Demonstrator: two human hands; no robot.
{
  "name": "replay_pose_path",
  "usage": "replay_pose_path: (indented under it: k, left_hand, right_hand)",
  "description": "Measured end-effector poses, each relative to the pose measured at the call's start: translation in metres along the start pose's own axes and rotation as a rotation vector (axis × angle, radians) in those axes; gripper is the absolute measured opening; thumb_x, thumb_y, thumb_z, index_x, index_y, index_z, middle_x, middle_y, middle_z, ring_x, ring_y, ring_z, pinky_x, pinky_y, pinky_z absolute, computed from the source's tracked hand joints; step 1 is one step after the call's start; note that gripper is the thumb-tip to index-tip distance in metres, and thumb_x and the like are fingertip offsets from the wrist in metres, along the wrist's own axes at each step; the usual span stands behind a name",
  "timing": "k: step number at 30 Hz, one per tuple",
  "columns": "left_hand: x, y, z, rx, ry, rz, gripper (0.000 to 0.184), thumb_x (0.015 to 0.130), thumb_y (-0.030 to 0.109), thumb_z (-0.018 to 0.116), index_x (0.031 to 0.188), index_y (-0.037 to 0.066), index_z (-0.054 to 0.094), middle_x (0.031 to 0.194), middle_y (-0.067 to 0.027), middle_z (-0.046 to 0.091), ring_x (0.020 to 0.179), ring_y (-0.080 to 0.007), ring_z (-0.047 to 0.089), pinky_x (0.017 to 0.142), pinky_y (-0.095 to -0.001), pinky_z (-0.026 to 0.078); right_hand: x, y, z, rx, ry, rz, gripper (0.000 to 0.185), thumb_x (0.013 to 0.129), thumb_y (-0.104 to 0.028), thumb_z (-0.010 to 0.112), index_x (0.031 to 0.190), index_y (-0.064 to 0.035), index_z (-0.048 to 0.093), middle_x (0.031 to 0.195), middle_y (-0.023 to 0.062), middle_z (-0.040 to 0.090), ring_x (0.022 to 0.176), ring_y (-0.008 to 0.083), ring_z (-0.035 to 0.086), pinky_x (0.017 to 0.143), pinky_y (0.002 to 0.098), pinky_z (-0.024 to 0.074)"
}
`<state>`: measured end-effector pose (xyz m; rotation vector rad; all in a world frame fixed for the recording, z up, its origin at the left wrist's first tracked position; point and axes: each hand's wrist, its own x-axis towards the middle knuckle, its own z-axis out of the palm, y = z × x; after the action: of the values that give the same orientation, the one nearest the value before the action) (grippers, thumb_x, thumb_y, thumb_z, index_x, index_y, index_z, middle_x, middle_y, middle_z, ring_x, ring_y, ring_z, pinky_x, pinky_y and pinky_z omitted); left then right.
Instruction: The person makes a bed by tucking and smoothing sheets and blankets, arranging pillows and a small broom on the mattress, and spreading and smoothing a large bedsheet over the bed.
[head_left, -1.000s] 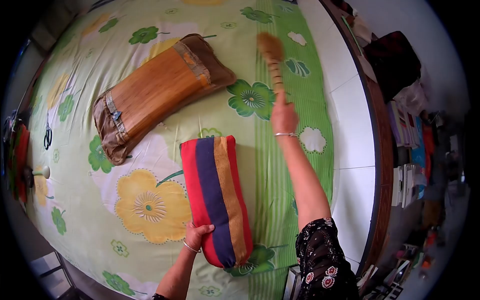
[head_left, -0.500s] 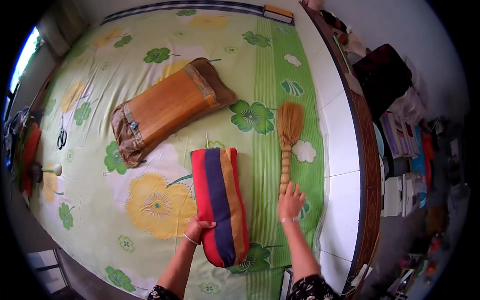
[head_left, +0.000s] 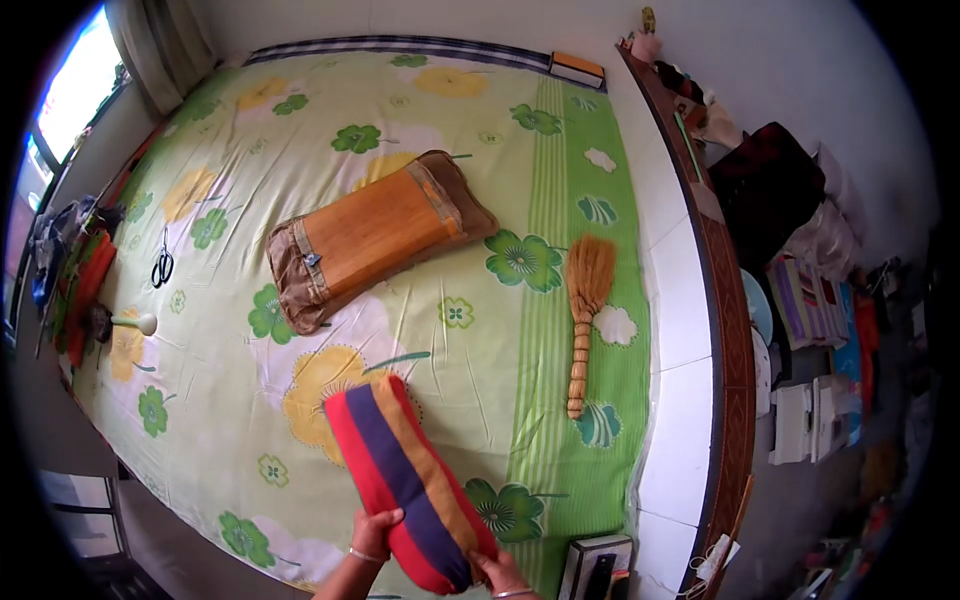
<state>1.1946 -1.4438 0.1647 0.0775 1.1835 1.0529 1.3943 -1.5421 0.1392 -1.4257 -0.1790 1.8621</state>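
A striped pillow [head_left: 415, 490] in red, navy and tan lies tilted at the lower middle, held at its near end. My left hand [head_left: 374, 532] grips its left side, thumb on top. At the lower right side, my right hand [head_left: 498, 568] has its fingers closed on the edge. Beyond it rests a brown pillow [head_left: 380, 235] with a wooden-looking slatted top. The straw hand broom [head_left: 585, 320] lies on the green stripe to the right, apart from both hands.
The flowered bedsheet [head_left: 240, 400] spreads under everything. Black scissors [head_left: 162, 266] and a pale-ended handle [head_left: 146, 324] lie at left. A white tiled ledge [head_left: 682, 420] runs along the right. Boxed items [head_left: 597, 565] sit at the near right corner, another box [head_left: 577, 70] at the far corner.
My right hand has left the broom and taken hold of the striped pillow's right side. The pillow has shifted nearer and tilted, and the view has moved.
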Motion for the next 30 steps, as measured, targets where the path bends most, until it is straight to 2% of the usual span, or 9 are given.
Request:
replay_pose_path:
  k: [3, 6, 7, 8, 11, 13, 16, 20, 30]
  left_hand:
    - [-0.011, 0.008, -0.002, 0.035, 0.059, 0.005, 0.04, 0.065, -0.005, 0.059, 0.105, -0.009, 0.054, 0.095, -0.0163, 0.062, 0.086, -0.029, 0.061, 0.081, -0.0368, 0.047]
    - [0.028, 0.069, 0.061, 0.654, -0.155, 0.421, 0.037, 0.068, 0.005, 0.064, 0.103, -0.004, 0.056, 0.097, -0.0108, 0.062, 0.077, -0.0206, 0.06, 0.072, -0.0305, 0.046]
    - [0.061, 0.1, 0.099, 0.959, -0.127, 0.697, 0.032, 0.073, 0.01, 0.063, 0.102, 0.0, 0.057, 0.09, -0.004, 0.062, 0.072, -0.0132, 0.058, 0.067, -0.0264, 0.045]
    - [0.104, 0.135, 0.148, 0.366, -0.348, 0.446, 0.032, 0.077, 0.012, 0.06, 0.107, 0.004, 0.054, 0.081, -0.0001, 0.06, 0.069, -0.0102, 0.055, 0.065, -0.0256, 0.045]
    - [0.164, 0.256, 0.311, 0.02, -0.94, 0.776, 0.059, 0.082, 0.019, 0.057, 0.13, 0.005, 0.026, 0.122, -0.0086, 0.041, 0.096, -0.0209, 0.056, 0.076, -0.0378, 0.048]
    - [0.155, 0.286, 0.356, -0.017, -0.812, 0.635, 0.055, 0.082, 0.022, 0.059, 0.127, 0.003, 0.034, 0.118, -0.0093, 0.047, 0.099, -0.0225, 0.055, 0.075, -0.0369, 0.048]
    - [0.181, 0.245, 0.314, 0.522, -0.642, 0.652, 0.045, 0.082, 0.024, 0.061, 0.118, 0.001, 0.047, 0.106, -0.0105, 0.054, 0.094, -0.0216, 0.056, 0.074, -0.0331, 0.049]
    - [0.268, 0.178, 0.159, 0.326, -0.251, 0.313, 0.025, 0.08, 0.02, 0.063, 0.092, 0.0, 0.055, 0.087, -0.011, 0.058, 0.075, -0.0205, 0.06, 0.069, -0.0317, 0.051]
    - [0.354, 0.141, 0.024, -0.286, -0.057, 0.142, 0.047, 0.077, 0.026, 0.067, 0.103, -0.004, 0.041, 0.101, -0.0235, 0.053, 0.094, -0.036, 0.055, 0.08, -0.0425, 0.049]
  right_hand:
    - [-0.001, 0.019, -0.001, -0.064, 0.086, 0.135, 0.027, 0.08, -0.022, 0.063, 0.101, -0.0044, 0.059, 0.064, -0.0045, 0.053, 0.05, 0.0053, 0.042, 0.044, 0.0209, 0.0327]
    - [0.03, -0.095, 0.04, -0.151, 0.102, -0.041, 0.047, 0.085, -0.014, 0.053, 0.128, -0.0011, 0.039, 0.125, 0.0114, 0.046, 0.113, 0.0209, 0.045, 0.097, 0.031, 0.0346]
    - [0.055, -0.148, 0.046, -0.211, 0.065, -0.21, 0.047, 0.085, -0.019, 0.052, 0.126, -0.0003, 0.039, 0.122, 0.0117, 0.047, 0.112, 0.0213, 0.046, 0.094, 0.0313, 0.0366]
    - [0.09, -0.223, 0.058, -0.223, 0.054, -0.449, 0.048, 0.085, -0.024, 0.052, 0.124, 0.0006, 0.04, 0.119, 0.0121, 0.048, 0.111, 0.0216, 0.046, 0.091, 0.0317, 0.0386]
    - [0.163, -0.467, 0.108, -0.093, 0.117, -1.059, 0.056, 0.085, -0.04, 0.05, 0.119, 0.0032, 0.043, 0.111, 0.0131, 0.051, 0.107, 0.0226, 0.048, 0.083, 0.0327, 0.0446]
    - [0.161, -0.547, 0.131, 0.109, 0.253, -1.176, 0.057, 0.084, -0.043, 0.053, 0.118, 0.0023, 0.043, 0.109, 0.0161, 0.053, 0.097, 0.0236, 0.057, 0.068, 0.0321, 0.0518]
    - [0.177, -0.516, 0.13, -0.243, -0.005, -1.276, 0.05, 0.084, -0.037, 0.055, 0.115, 0.0002, 0.045, 0.105, 0.0146, 0.057, 0.075, 0.0192, 0.063, 0.054, 0.0265, 0.0523]
    - [0.257, -0.331, 0.073, -0.507, 0.109, -0.953, 0.023, 0.083, -0.028, 0.057, 0.085, -0.0055, 0.057, 0.066, 0.0034, 0.06, 0.048, 0.0108, 0.056, 0.043, 0.0216, 0.0457]
    - [0.292, -0.128, 0.039, -1.306, 0.453, -1.11, 0.018, 0.079, -0.011, 0.056, 0.096, -0.0089, 0.049, 0.084, 0.0111, 0.055, 0.07, 0.0302, 0.056, 0.056, 0.0386, 0.0459]
